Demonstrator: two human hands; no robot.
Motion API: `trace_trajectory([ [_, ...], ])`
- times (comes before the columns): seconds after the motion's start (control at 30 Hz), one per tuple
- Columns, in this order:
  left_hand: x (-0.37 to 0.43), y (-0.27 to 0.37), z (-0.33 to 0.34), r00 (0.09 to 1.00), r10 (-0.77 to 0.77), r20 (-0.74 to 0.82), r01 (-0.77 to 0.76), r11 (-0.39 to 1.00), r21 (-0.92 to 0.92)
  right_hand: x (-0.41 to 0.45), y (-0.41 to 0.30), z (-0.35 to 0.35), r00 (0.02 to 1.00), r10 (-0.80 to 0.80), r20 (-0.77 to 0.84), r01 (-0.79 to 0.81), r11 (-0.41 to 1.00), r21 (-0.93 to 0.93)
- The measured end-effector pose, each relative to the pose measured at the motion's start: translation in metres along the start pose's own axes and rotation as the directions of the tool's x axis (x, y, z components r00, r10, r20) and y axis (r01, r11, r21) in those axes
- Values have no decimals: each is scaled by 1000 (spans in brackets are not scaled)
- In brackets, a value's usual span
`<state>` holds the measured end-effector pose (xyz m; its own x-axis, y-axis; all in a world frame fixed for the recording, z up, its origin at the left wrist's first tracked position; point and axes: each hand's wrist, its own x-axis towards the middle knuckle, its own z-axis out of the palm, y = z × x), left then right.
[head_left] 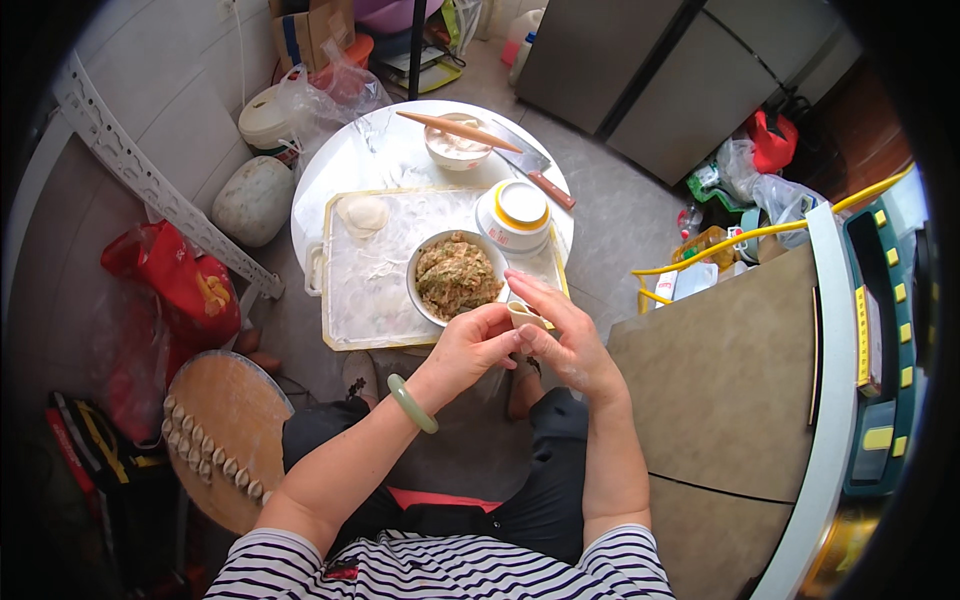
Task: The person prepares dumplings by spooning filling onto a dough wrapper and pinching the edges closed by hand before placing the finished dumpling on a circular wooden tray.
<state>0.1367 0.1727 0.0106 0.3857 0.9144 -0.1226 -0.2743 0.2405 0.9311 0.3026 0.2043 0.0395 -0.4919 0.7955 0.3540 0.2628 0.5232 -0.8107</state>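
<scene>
Between my two hands is a folded dumpling wrapper (525,315), its upper edge curved open. My left hand (476,335), with a green bangle on the wrist, pinches it from one side. The fingers and thumb of my right hand (566,334) close on its other side. Whether filling lies inside the wrapper is hidden. Just beyond my hands, a bowl of minced filling (456,276) stands on a floured tray (360,300). A small stack of round wrappers (364,216) lies at the tray's far left. An upside-down white bowl (516,217) sits at its right.
Behind the tray on the round table (322,165), a rolling pin (457,131) rests across a bowl of flour (456,154), beside a cleaver (551,189). Several shaped dumplings (196,442) line a round board (232,397) at my left. A cabinet (712,390) stands at my right.
</scene>
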Motion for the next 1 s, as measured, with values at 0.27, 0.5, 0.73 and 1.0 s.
trace_trajectory([
  [0.27,-3,6,1,999,-33,22,31,996,89,-1,8,-2,996,-47,77,55,993,-104],
  [0.5,-1,6,1,1000,-12,24,9,993,116,0,0,2,998,37,-56,-34,998,52],
  [0.73,-1,4,5,999,-53,-7,53,994,94,-2,9,-2,999,5,43,-2,998,-68],
  [1.0,-4,15,0,996,-28,-81,5,962,-273,-7,-8,3,970,190,154,-227,932,281],
])
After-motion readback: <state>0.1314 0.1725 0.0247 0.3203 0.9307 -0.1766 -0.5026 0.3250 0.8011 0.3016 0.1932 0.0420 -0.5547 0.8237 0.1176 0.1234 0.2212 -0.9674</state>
